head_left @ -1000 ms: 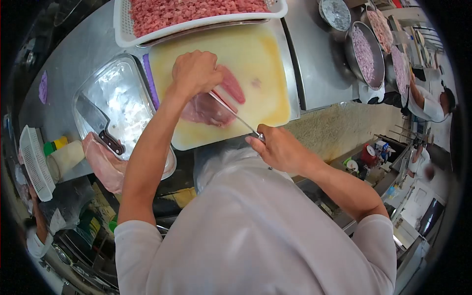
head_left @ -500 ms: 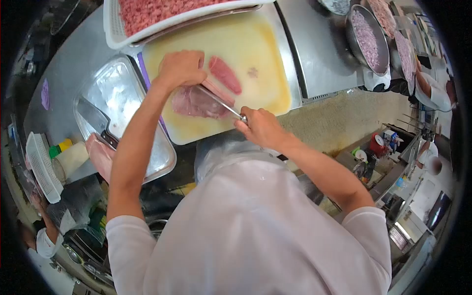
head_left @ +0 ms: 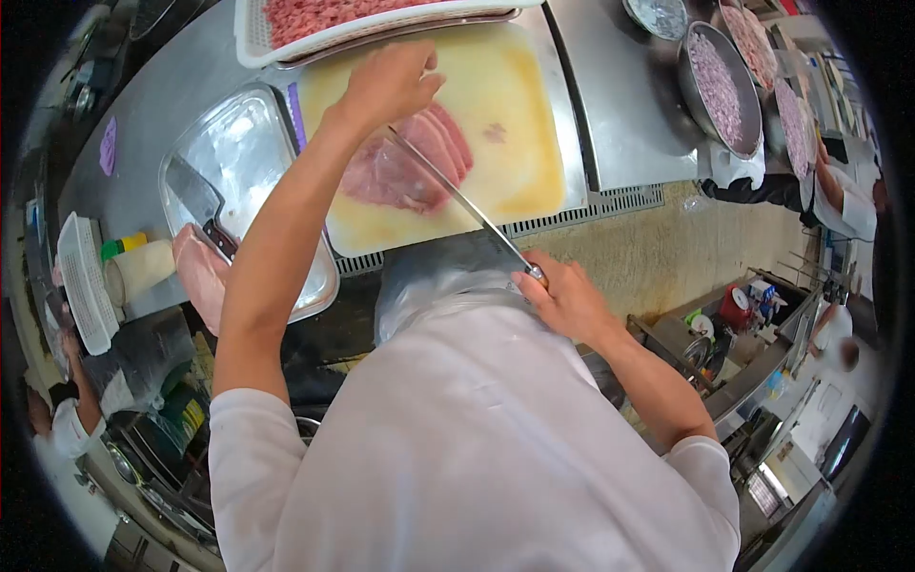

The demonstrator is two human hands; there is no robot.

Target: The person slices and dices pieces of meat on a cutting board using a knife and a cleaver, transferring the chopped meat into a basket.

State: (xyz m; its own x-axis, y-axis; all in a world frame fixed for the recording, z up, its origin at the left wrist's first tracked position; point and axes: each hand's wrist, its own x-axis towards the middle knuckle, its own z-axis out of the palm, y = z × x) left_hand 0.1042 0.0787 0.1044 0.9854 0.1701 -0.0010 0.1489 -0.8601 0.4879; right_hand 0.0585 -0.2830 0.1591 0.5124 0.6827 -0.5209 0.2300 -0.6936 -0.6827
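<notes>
Head view, right hand (head_left: 564, 297) gripping knife (head_left: 463, 199), left (head_left: 391, 84) curled

One head-worn wide-angle view, facing forward and down, near both hands (head_left: 393, 84) (head_left: 570, 297)

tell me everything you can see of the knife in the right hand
The knife has a long, slim, shiny blade, metal by its look. The right hand grips its mostly hidden handle. It slants across the pink meat, tip end near the left hand, handle beyond the cutting board; cutting depth is unclear.
</notes>
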